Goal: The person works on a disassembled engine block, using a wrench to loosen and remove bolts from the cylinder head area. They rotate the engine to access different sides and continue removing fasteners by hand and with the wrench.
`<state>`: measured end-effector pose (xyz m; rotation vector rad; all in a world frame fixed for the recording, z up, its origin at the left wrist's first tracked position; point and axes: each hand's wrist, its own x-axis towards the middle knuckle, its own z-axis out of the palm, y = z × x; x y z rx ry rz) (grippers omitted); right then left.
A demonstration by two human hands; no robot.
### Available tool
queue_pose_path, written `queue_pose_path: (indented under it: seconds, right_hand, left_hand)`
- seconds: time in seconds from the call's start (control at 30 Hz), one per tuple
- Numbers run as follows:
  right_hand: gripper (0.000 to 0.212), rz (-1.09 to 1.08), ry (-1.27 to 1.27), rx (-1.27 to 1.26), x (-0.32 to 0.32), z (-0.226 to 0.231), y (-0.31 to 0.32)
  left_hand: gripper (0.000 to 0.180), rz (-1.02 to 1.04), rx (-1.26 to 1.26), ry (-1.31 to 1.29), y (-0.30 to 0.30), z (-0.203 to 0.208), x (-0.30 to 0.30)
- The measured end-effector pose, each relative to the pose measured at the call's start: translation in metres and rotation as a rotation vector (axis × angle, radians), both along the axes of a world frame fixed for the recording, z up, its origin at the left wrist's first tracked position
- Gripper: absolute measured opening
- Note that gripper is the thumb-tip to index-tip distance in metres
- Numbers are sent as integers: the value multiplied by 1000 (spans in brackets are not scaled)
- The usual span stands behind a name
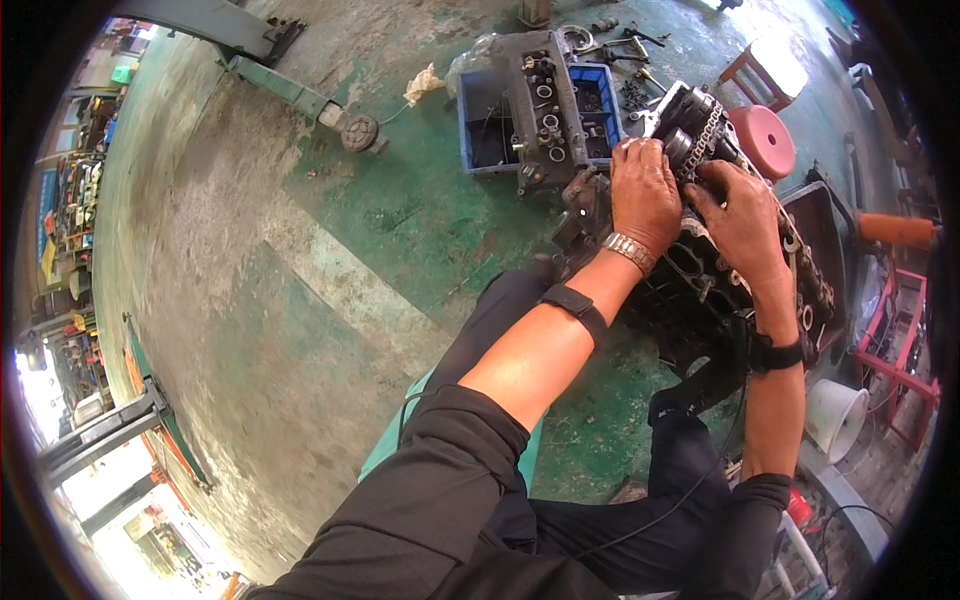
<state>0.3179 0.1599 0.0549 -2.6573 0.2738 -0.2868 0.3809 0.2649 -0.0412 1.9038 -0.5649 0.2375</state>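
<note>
Fingers [640, 160] of my left hand [645, 195] curl down over the far end of the engine block [700, 290], pressed on the metal beside the timing chain [708, 130]; whether they grip anything underneath I cannot tell. My right hand [742, 215] lies just to the right, palm down, its fingers bent onto the same chain and sprocket area, touching it; a closed hold is not confirmed. Both forearms come in from the near edge, sleeves pushed up, a metal wristwatch [630, 250] and a black strap [575, 305] on the left arm, a black band [778, 352] on the right wrist. Beyond the hands to the left, a grey cylinder head [545, 105] rests across a blue crate [480, 125] on the green floor [400, 220]. A red round stool [765, 140] stands right of the chain, touching distance from the engine. A white bucket [835, 415] sits near right, by a red frame [895, 350]. A crumpled rag [425, 85] lies far left of the crate. The chain sits directly under both sets of fingertips.
</note>
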Motion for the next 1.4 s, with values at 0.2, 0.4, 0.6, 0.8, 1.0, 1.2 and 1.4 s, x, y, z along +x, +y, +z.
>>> queue_pose_path:
  seconds: [0.2, 0.4, 0.6, 0.8, 1.0, 1.2, 1.4]
  right_hand:
    - [21, -48, 140, -36, 2, -1, 0]
    - [21, 19, -16, -22, 1, -2, 2]
    - [18, -71, 119, -39, 2, 1, 1]
    - [21, -54, 17, -29, 1, 2, 3]
    - [22, -89, 230, -58, 2, 6, 2]
    - [24, -16, 69, -14, -2, 7, 3]
    - [23, -116, 196, -49, 1, 3, 3]
  left_hand:
    - [14, -9, -5, -5, 0, -2, 0]
    - [13, 6, 0, -21, -1, -3, 0]
    - [15, -1, -9, -3, 0, -2, 0]
    - [17, 0, -4, 3, 0, -2, 0]
    - [18, -16, -5, 16, 0, -2, 0]
    - [18, 0, -2, 1, -1, -3, 0]
    - [17, -5, 16, -8, -1, -4, 1]
